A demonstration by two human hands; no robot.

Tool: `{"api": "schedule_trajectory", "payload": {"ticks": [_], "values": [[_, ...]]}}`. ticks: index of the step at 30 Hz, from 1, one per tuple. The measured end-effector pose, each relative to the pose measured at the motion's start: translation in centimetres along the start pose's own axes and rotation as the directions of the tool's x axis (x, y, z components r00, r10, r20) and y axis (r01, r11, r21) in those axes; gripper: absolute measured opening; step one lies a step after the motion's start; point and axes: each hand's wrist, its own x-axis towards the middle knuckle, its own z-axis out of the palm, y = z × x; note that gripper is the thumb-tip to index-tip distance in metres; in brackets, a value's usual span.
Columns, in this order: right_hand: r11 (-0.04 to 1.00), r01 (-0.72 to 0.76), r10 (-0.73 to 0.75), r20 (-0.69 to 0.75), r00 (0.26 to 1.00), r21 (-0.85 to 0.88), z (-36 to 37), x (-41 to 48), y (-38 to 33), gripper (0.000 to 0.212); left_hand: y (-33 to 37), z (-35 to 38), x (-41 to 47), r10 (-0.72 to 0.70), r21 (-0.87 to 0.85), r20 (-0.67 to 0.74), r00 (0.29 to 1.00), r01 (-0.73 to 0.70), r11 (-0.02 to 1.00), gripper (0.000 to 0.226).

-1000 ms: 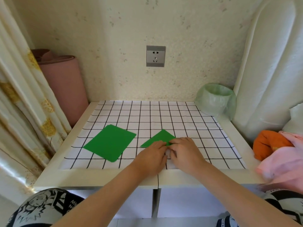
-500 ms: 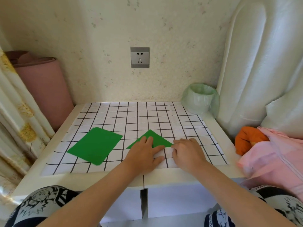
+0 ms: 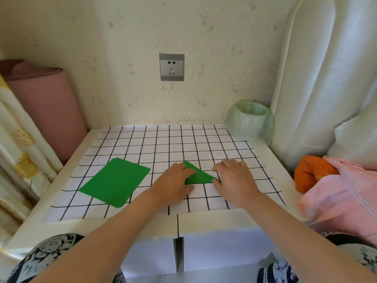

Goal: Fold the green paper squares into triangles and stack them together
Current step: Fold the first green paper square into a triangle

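The folded green triangle lies mid-worktop, its long edge running left to right on the near side and its apex pointing toward the wall. The left hand presses flat on its left part with straight fingers, while the right hand lies flat and spread, thumb at its right corner. The unfolded green sheet lies apart to the left.

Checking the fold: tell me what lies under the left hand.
The left hand rests on the folded green paper triangle, which lies on the white black-gridded mat. The triangle's left corner is hidden beneath it.
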Motion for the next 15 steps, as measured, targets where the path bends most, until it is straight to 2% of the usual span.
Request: {"api": "schedule_trajectory", "payload": {"ticks": [3,5,11,15], "values": [[0.963,0.181,-0.196,0.056,0.979,0.198,0.2,1.3,-0.2,0.030,-0.7,-0.2,0.5,0.023,-0.086,0.004,1.000,-0.022,0.996,0.048],[0.945,0.216,-0.248,0.109,0.962,0.246,0.3,2.0,-0.3,0.028,-1.2,-0.5,0.8,0.033,-0.091,0.021,0.999,-0.031,0.995,0.045],[0.921,0.339,-0.361,0.093,0.928,0.192,0.1,4.1,0.2,0.021,-2.1,-1.8,1.8,0.146,0.120,0.028,0.989,-0.148,0.982,0.038],[0.923,0.348,-0.358,0.034,0.933,0.162,0.5,5.0,0.2,0.024,-1.9,-2.3,2.1,0.201,0.135,-0.062,0.978,-0.192,0.972,0.028]]}}
